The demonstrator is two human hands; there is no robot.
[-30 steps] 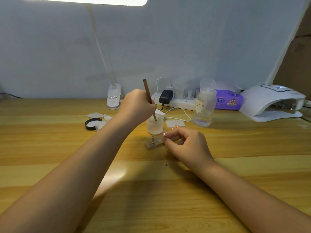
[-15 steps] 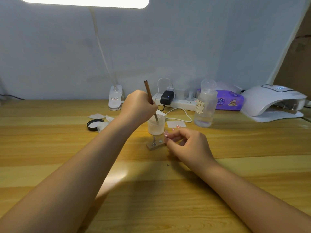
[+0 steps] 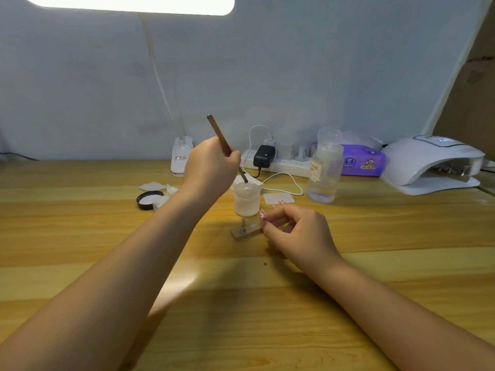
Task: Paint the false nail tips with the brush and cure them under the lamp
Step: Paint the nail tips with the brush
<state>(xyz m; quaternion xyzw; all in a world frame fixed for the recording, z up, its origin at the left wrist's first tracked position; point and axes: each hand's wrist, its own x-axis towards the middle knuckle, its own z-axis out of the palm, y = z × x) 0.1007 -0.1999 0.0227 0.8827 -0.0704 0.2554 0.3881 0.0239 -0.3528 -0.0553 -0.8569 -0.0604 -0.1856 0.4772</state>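
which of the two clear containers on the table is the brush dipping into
The small frosted jar just ahead of the wooden block; the brush in the left hand enters its open top. The taller labelled bottle stands apart, capped.

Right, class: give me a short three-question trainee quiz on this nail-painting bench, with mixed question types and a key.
1. True or false: the left hand grips the brush with its tip at the mouth of the frosted jar.
2. What lies left of the jar? A black lid; B scissors; C phone.
3. Fill in: the curing lamp sits at the table's far ____ side.

Key: 1 true; 2 A; 3 right.
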